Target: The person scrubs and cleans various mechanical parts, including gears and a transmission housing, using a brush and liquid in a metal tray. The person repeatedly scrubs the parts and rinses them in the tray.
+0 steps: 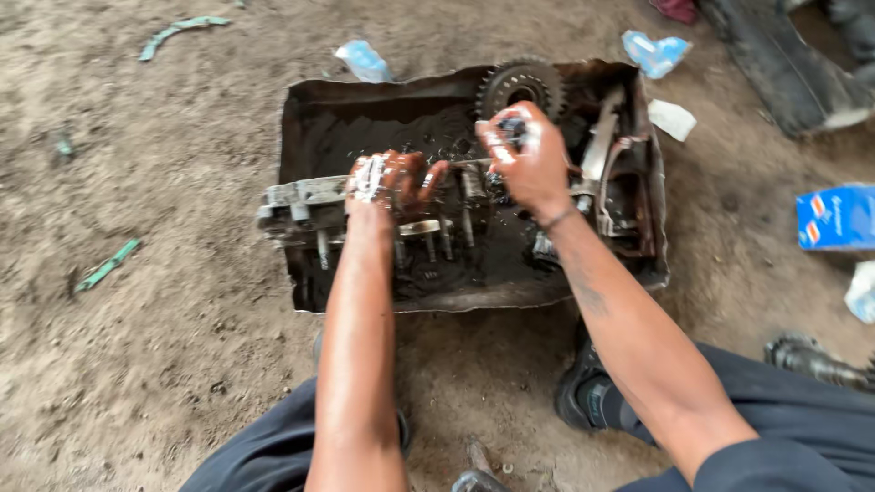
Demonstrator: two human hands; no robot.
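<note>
Two oily hands work over the metal tray [301,109]. Left hand [387,182] grips the engine casing [296,205] lying across the tray; right hand [529,155] closes on a small dark part [513,128] just below the sprocket [519,84].

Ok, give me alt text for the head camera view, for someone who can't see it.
Two oily hands work over a dented metal tray of dark oil on a dirt floor: the left hand rests on a grey metal engine part lying across the tray, and the right hand grips a small dark part. A toothed gear stands at the tray's far edge.
</note>
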